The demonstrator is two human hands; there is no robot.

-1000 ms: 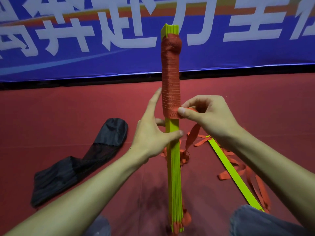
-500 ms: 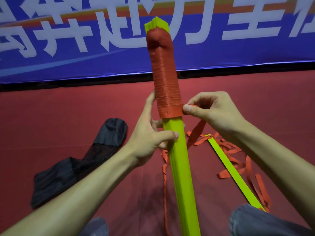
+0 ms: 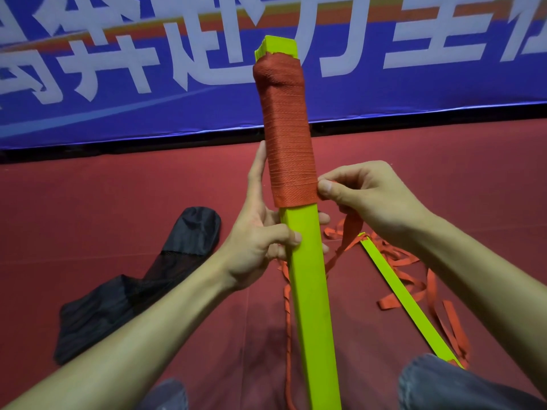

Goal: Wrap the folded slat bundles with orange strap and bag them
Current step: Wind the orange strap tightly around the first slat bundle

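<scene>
the slat bundle [image 3: 309, 291], yellow-green, stands nearly upright at centre, its top leaning slightly toward 11 o'clock. the orange strap [image 3: 287, 143] winds tightly round its upper half, leaving a short tip bare above. the left hand [image 3: 260, 235] holds the bundle just below the wrap, grip closed round the slats, forefinger straight up along the wrap's side. at 3 o'clock of the wrap's lower edge the right hand [image 3: 367, 196] pinches the strap, its grip narrow; the free run trails down to loose loops on the red floor [image 3: 88, 202]. a single slat [image 3: 405, 300] lies among them at 4 o'clock. a black bag [image 3: 142, 288] lies at 8 o'clock. a blue banner [image 3: 148, 108] spans 12 o'clock.
</scene>
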